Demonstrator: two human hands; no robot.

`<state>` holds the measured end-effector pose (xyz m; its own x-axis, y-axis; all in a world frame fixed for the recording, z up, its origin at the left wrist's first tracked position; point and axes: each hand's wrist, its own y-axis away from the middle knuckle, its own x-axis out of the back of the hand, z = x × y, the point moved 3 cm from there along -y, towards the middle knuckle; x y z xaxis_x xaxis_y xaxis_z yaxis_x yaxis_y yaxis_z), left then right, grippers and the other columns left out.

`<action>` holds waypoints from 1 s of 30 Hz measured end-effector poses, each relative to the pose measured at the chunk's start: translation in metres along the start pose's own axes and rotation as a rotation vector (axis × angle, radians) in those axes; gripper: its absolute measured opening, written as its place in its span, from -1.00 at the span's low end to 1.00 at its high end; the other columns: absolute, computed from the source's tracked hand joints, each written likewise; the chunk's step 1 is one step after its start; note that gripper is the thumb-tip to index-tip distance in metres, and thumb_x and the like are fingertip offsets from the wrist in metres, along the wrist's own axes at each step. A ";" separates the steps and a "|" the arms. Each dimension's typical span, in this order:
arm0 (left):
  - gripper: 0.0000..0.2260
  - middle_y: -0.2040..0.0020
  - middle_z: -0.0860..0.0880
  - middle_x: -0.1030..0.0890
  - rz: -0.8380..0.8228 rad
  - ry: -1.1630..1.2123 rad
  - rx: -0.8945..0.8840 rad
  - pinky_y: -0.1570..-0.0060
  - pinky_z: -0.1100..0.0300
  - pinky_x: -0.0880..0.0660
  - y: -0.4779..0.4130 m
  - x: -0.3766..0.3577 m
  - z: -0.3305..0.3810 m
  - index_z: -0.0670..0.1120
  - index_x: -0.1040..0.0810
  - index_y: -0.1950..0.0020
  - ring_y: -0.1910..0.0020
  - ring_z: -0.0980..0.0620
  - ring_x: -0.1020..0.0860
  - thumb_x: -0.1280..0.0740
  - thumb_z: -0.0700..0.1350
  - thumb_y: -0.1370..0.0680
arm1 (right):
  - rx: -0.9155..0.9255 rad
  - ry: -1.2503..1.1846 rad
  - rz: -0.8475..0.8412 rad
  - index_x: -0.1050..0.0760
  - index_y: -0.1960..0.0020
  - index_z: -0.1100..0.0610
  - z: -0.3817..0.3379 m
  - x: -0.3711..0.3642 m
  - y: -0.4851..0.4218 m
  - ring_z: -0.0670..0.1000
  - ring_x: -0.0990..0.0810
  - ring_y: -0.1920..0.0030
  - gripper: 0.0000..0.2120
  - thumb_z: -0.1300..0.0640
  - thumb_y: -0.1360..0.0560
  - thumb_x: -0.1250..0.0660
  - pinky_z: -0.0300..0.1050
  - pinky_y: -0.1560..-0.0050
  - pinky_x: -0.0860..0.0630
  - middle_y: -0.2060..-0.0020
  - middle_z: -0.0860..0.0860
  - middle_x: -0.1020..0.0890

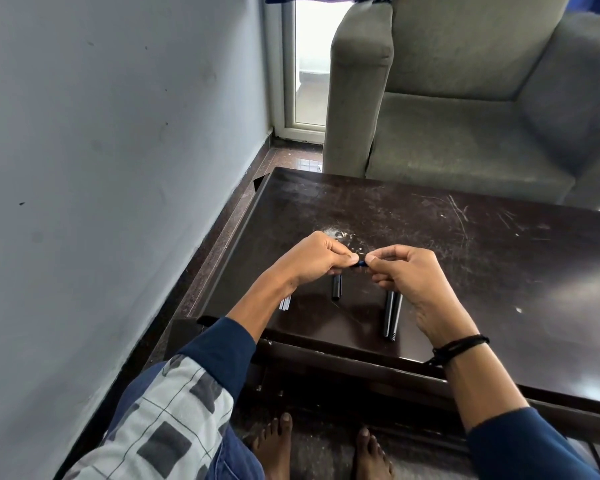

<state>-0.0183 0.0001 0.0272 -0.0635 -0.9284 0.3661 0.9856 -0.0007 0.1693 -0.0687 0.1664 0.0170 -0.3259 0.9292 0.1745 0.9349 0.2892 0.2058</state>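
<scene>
My left hand (317,259) and my right hand (407,275) meet above the dark wooden table (482,258). Between their fingertips they pinch a small dark blue pen part (360,263), of which only a short bit shows. Below the hands, a short black pen cap (336,288) lies on the table. Two long dark pen barrels (392,315) lie side by side under my right hand. Thin light-coloured refills (285,303) stick out from under my left wrist.
A grey armchair (464,98) stands behind the table's far edge. A pale wall (118,133) runs along the left, close to the table's side. A glass door (309,64) is at the back. My bare feet (322,448) rest on the floor under the table's near edge.
</scene>
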 end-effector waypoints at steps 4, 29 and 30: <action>-0.68 0.51 0.16 -0.49 0.002 0.009 0.008 0.17 0.35 -0.36 0.001 0.001 0.002 0.05 -0.67 0.32 0.44 0.24 -0.39 -0.36 -0.11 -0.63 | 0.006 -0.011 -0.009 -0.64 -0.03 0.09 -0.001 0.002 0.000 -0.10 -0.63 0.30 -0.79 0.23 -0.43 -0.57 -0.24 0.22 -0.56 0.32 -0.06 -0.69; -0.66 0.46 0.10 -0.48 0.000 0.024 -0.001 0.24 0.37 -0.36 -0.002 -0.001 -0.002 0.03 -0.67 0.36 0.43 0.24 -0.40 -0.37 -0.14 -0.62 | 0.004 -0.020 -0.015 -0.68 0.05 0.16 0.002 0.000 -0.002 -0.09 -0.64 0.29 -0.88 0.19 -0.45 -0.57 -0.25 0.23 -0.56 0.26 0.03 -0.71; -0.64 0.47 0.14 -0.49 0.004 0.025 -0.001 0.26 0.41 -0.36 -0.002 -0.001 -0.002 0.03 -0.66 0.38 0.44 0.25 -0.42 -0.36 -0.15 -0.62 | 0.004 -0.013 -0.009 -0.68 0.07 0.17 0.002 -0.001 -0.002 -0.08 -0.63 0.29 -0.91 0.20 -0.47 -0.55 -0.27 0.24 -0.56 0.27 0.05 -0.70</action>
<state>-0.0199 0.0001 0.0245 -0.0559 -0.9373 0.3439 0.9859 0.0027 0.1675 -0.0697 0.1655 0.0147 -0.3328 0.9293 0.1599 0.9324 0.2990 0.2031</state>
